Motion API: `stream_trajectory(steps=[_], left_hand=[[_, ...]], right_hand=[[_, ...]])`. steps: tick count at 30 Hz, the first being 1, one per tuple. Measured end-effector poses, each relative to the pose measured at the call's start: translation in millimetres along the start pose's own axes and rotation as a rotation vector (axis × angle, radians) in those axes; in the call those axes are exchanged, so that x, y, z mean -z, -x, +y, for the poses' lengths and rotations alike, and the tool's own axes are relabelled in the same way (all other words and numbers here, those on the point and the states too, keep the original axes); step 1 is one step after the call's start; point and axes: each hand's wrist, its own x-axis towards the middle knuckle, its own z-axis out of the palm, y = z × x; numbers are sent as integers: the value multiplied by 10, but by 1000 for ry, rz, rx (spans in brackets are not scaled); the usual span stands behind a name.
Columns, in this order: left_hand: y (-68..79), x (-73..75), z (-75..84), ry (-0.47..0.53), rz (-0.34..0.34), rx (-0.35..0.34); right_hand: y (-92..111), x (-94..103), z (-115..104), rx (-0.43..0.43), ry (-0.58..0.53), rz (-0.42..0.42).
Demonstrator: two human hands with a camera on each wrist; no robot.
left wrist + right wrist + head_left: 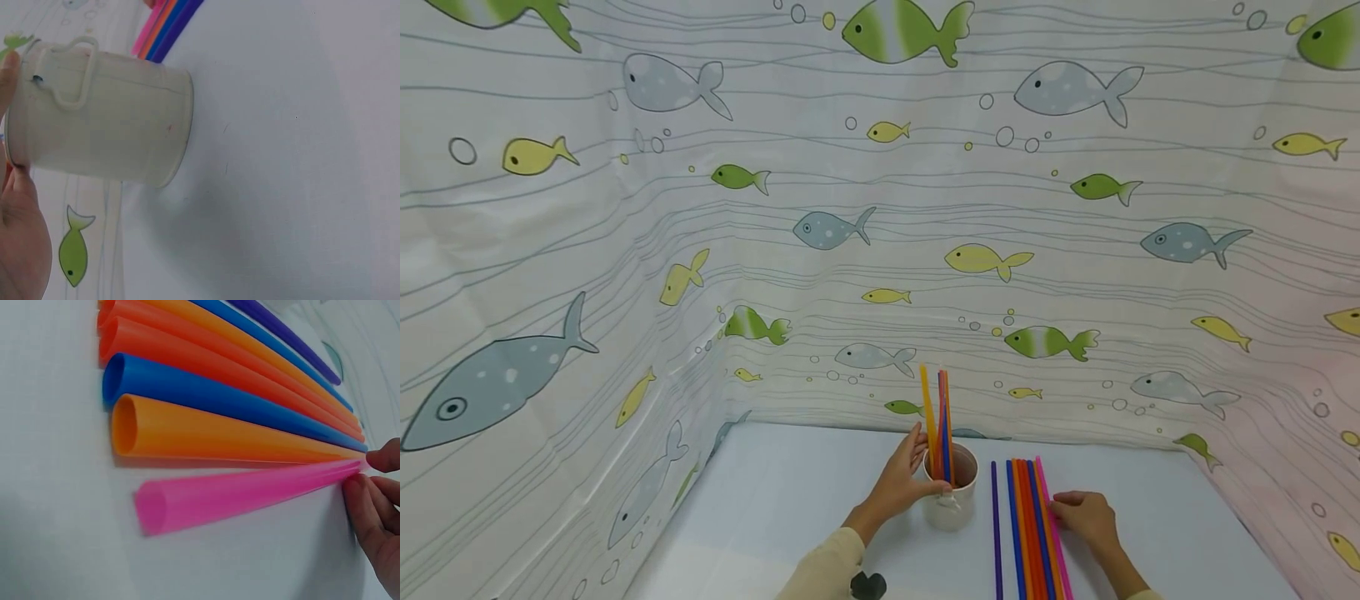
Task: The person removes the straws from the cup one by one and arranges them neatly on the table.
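Observation:
My left hand (pixel 895 482) grips a white metal cup (pixel 951 512) at its rim, thumb on the near side and fingers round the far left side. Out of the cup lean several drinking straws (pixel 928 408), yellow, orange and blue among them. In the left wrist view the cup's small loop handle (pixel 90 72) faces the camera. To the right, my right hand (pixel 1092 518) pinches a pink straw (pixel 237 492) between thumb and fingers near its far end. That straw lies at the right edge of a row of straws, slightly angled away from the orange straw (pixel 206 434) beside it.
Blue, orange and red-orange straws (pixel 1030 533) lie side by side on the white table (pixel 760 508). A purple straw (pixel 996 525) lies apart, between the row and the cup. A fish-patterned sheet (pixel 925 167) stands behind and along both sides.

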Motion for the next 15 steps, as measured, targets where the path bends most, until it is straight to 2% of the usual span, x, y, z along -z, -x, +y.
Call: stream_trajectory(steps=[5, 15], left_hand=[[-2, 4, -9, 4, 0, 6], [-3, -9, -12, 0, 5, 17]], right_hand=[[39, -2, -17, 18, 26, 12], [52, 30, -14, -53, 34, 2]])
